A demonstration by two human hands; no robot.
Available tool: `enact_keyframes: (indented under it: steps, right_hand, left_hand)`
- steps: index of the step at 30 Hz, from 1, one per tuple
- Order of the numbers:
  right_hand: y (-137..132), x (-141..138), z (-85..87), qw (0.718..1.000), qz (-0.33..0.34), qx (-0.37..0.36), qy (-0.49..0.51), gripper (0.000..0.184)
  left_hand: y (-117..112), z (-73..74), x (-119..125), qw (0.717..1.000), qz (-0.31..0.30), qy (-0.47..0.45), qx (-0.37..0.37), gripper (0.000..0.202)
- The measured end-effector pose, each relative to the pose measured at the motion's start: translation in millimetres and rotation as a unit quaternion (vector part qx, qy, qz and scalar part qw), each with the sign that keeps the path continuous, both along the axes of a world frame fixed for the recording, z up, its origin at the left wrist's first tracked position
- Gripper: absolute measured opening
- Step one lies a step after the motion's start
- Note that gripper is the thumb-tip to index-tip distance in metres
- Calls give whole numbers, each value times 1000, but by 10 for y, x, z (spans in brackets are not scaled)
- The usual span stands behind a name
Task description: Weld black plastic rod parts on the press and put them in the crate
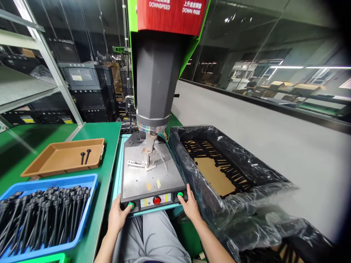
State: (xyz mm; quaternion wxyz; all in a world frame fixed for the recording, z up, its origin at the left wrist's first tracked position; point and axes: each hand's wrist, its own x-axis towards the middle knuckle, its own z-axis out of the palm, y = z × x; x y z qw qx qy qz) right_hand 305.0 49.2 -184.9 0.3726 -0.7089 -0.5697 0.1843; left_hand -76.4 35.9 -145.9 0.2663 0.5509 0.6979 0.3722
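My left hand [116,216] rests at the left front corner of the machine base [130,182], its thumb on the left green button [131,206]. Its fingers lie along the side of the base, partly hidden. At the opposite corner my right hand [191,206] has its thumb on the right green button [180,194], fingers spread against the side. Neither hand holds anything loose. Between the buttons is a red button [157,200]. The horn [151,140] under the dark machine head [156,80] comes down onto a small metal fixture [149,159]; what lies inside is unclear.
To the left, a blue tray [94,182] holds many black ribbed, strap-like parts [49,215]. Behind it, a brown tray [63,157] holds two similar parts. At right, a plastic-lined black bin [189,171] contains more black parts around cardboard [214,175].
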Motion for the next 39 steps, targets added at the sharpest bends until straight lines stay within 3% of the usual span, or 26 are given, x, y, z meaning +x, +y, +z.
enact_keyframes:
  steps: [14,17,19,21,24,26,29,34,39]
  right_hand:
    - [11,-21,4,1000,-11,9,4,80]
    - [10,-17,3,1000,-11,17,15,79]
    - [16,-19,41,999,-16,25,19,76]
    - [33,-51,140,998,-33,51,12,68]
    - [89,-212,411,989,-50,135,-12,54]
    - [153,-408,623,984,-18,179,-8,43]
    - [299,-782,867,981,87,162,54,35]
    - [707,-1305,1040,963,212,126,108,40]
    - [1134,-1505,1322,963,180,177,91,36]
  left_hand:
    - [14,11,-6,1000,-11,28,0,72]
    - [-14,58,55,999,23,25,-9,73]
    - [-18,169,148,997,56,29,37,70]
    - [30,354,281,993,53,7,106,65]
    - [247,715,516,978,-34,-139,150,64]
    - [469,944,670,957,-85,-241,135,76]
    - [820,1168,869,938,-134,-296,120,92]
    - [1221,1225,1056,928,-118,-335,115,103]
    - [1392,1227,1054,936,-97,-299,157,84]
